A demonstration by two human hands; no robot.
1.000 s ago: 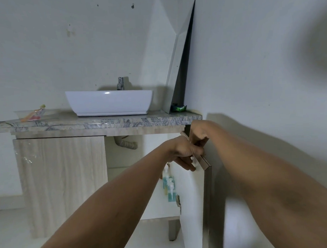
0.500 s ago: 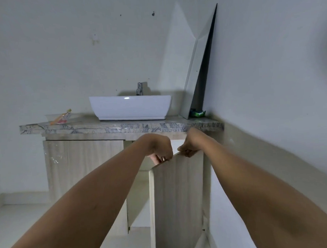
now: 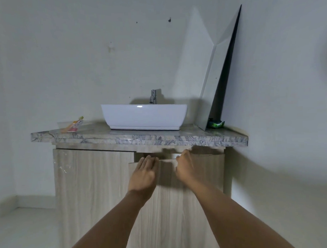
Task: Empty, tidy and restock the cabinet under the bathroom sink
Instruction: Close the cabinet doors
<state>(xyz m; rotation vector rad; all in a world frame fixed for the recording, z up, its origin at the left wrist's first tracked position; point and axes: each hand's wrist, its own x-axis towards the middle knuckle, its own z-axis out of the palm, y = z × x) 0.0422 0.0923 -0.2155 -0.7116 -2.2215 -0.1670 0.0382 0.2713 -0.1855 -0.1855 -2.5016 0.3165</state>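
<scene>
Under countertop [image 3: 141,138], right end | left hand [image 3: 144,172] flat, fingers straight, on cabinet door [image 3: 171,216] near top edge | right hand [image 3: 184,167] at that edge, grip unclear

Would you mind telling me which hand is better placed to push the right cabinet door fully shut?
Left. The left hand lies flat on the door front near its free edge; the right hand seems hooked over the top edge, nearer the hinge side.
</scene>
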